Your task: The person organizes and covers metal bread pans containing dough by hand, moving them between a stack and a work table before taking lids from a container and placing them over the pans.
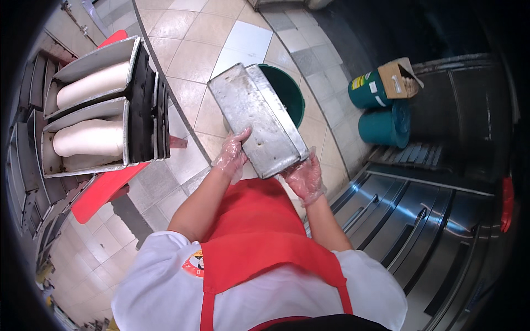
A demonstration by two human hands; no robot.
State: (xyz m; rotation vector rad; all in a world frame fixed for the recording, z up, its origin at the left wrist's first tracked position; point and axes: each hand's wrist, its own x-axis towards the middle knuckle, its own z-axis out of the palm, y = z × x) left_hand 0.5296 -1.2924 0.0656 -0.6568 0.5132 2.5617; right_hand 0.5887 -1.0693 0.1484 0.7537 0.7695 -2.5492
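Note:
Between both hands I hold a scuffed silver metal loaf pan [256, 118], tilted with flat outer faces toward me; its inside does not show. My left hand [233, 154], in a clear plastic glove, grips the pan's near left edge with the thumb on top. At the near right corner my right hand [306, 177], gloved too, is closed around the pan from the side and below. Below and beyond the pan, partly covered by it, stands a dark green bucket [295, 99].
At left, two loaf pans hold pale dough, one farther [95, 85] and one nearer [91, 139], by a red surface [102, 196]. At right stand teal buckets [381, 127], a cardboard box [398, 80] and a steel oven-like unit with handles [403, 226]. The floor is tiled [190, 60].

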